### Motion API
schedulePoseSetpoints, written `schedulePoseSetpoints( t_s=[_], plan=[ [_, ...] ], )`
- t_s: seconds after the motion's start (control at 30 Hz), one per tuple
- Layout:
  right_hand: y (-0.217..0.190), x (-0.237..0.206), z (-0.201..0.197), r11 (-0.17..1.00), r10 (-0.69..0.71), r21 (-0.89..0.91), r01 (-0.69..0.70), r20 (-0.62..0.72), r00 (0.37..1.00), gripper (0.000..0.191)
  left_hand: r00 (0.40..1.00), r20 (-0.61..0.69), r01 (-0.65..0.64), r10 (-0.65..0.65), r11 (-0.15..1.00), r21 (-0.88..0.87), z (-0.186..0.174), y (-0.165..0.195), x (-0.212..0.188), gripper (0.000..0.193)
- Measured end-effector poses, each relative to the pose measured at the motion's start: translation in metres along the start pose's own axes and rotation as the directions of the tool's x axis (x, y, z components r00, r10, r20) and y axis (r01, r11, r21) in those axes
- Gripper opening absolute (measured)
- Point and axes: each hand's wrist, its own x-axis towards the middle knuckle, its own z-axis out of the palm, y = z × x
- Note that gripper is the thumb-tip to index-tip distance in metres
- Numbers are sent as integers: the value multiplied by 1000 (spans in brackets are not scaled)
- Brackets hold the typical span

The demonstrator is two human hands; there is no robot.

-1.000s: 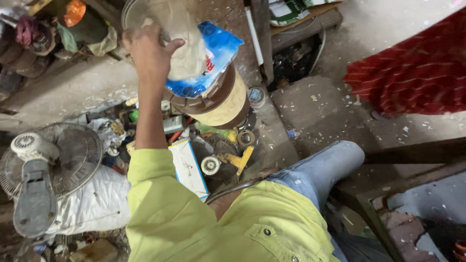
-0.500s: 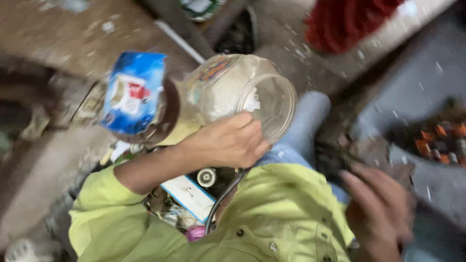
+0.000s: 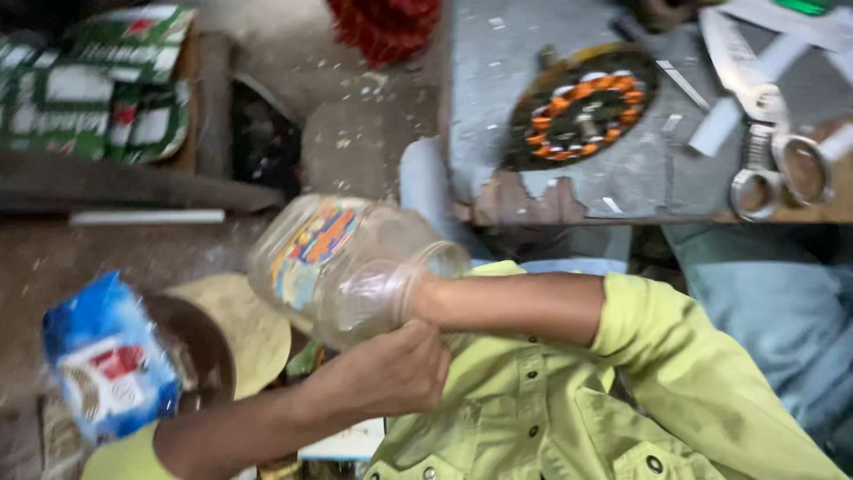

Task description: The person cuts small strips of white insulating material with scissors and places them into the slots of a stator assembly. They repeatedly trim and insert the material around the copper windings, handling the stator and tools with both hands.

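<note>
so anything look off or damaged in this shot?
Yes. The right hand is thrust inside the clear jar, past the wrist, while the left hand grips its mouth. The bench edge near the motor stator is chipped and ragged.

Left hand (image 3: 391, 369) closed in a grip; right hand (image 3: 373, 293) hidden, forearm crossing inward.

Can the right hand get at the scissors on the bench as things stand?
Probably not right away: the right hand is inside the clear plastic jar, which the left hand grips. The scissors lie uncovered on the bench.
</note>
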Motion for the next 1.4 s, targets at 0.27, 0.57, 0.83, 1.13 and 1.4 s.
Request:
schedulePoseSetpoints(
  t_s=[0.27, 0.57, 0.83, 1.13, 1.4],
  plan=[
    [27, -33, 19, 994, 73, -75, -75, -30, 997, 26, 997, -23, 63, -68, 984, -169, 19, -2, 0, 15],
    [6, -51, -60, 978, 205, -29, -204, 242, 948, 16, 982, -68, 163, -176, 973, -161, 26, -7, -3, 13],
    [-8, -58, -109, 966, 243, 34, -255, 205, 948, 16, 976, -95, 177, -195, 970, -168, 33, -14, 1, 10],
    [-16, -81, -151, 954, 293, 8, -300, 184, 938, 31, 971, -98, 192, -217, 957, -218, 36, -17, 2, 27],
    [-18, -93, -181, 937, 270, 221, -270, 29, 962, 37, 963, -124, 204, -240, 947, -248, 34, -20, 2, 27]
  ],
)
